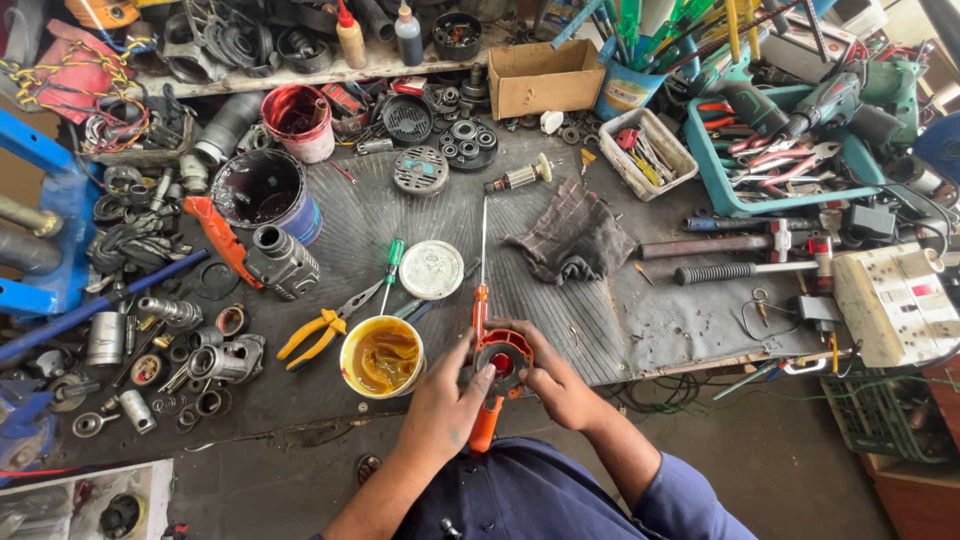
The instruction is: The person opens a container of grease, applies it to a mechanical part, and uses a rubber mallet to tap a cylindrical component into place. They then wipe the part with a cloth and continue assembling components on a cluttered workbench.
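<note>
At the near edge of the bench: both hands meet over a round orange and grey housing (pixel 503 357) with a red centre, held just above the dark mat (pixel 560 300).
Left hand (pixel 445 405): cupped under the housing's left side, thumb laid on its rim; the fingers beneath are hidden, so how tightly they close cannot be told.
Right hand (pixel 555 385): fingers curled round the housing's right rim, pressed against it; its palm side is out of sight.
Hidden under the hands: an orange handle (pixel 485 425) pokes out below the housing; where it joins cannot be made out.
Far left, cut off: a blue frame (pixel 45 215) runs out of the picture; small metal sleeves and rings crowd the bench beside it, too tangled to sort.
Left of the hands: an open tin of yellow grease (pixel 381 357) just beside the left hand, yellow-handled pliers (pixel 318 333) near it, the tin's lid (pixel 431 269) further back.
Behind the hands: an orange-handled screwdriver (pixel 481 290), shaft pointing away, its handle end close to the housing.
Open room: bare mat to the right of the hands, up to a crumpled dark rag (pixel 572 240).
Right edge: a white socket board (pixel 895 300) partly cut off; a teal tray (pixel 770 150) of tools behind.
Surface and room: ribbed dark mat on a cluttered workbench, grey concrete floor (pixel 780 470) below.
</note>
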Action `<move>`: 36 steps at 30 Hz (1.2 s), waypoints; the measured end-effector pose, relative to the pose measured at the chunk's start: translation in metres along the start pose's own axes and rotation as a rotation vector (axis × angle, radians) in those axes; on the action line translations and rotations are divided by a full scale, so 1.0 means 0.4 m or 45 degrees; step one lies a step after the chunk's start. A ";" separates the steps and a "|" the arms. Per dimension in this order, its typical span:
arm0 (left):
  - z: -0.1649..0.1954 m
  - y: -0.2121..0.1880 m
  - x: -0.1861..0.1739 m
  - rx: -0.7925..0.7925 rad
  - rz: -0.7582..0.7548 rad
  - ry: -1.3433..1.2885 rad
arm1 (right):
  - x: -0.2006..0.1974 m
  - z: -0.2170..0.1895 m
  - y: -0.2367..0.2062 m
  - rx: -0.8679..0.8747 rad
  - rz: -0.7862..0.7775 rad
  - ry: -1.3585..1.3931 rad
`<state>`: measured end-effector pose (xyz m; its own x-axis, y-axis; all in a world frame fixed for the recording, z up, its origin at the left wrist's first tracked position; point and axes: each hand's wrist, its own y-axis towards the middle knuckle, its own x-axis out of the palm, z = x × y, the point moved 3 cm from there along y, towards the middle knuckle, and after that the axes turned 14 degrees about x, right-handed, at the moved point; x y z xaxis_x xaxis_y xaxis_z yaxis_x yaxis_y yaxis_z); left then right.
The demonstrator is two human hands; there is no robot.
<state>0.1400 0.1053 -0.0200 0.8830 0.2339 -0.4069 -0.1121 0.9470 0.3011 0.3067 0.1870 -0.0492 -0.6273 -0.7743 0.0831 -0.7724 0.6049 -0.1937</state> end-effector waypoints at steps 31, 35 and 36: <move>-0.031 -0.037 0.001 -0.017 -0.198 -0.506 | 0.001 0.045 -0.012 -0.402 0.172 -0.470; -0.011 -0.068 -0.021 -0.076 -0.328 -0.548 | 0.022 0.057 -0.023 -0.459 0.461 -0.683; -0.008 -0.076 -0.029 -0.071 -0.346 -0.554 | 0.028 0.055 -0.028 -0.478 0.534 -0.731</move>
<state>0.1316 0.0746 -0.0271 0.9902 -0.1241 -0.0636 0.1339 0.9739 0.1833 0.3105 0.1672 -0.0674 -0.8021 -0.3819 -0.4592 -0.5300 0.8096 0.2524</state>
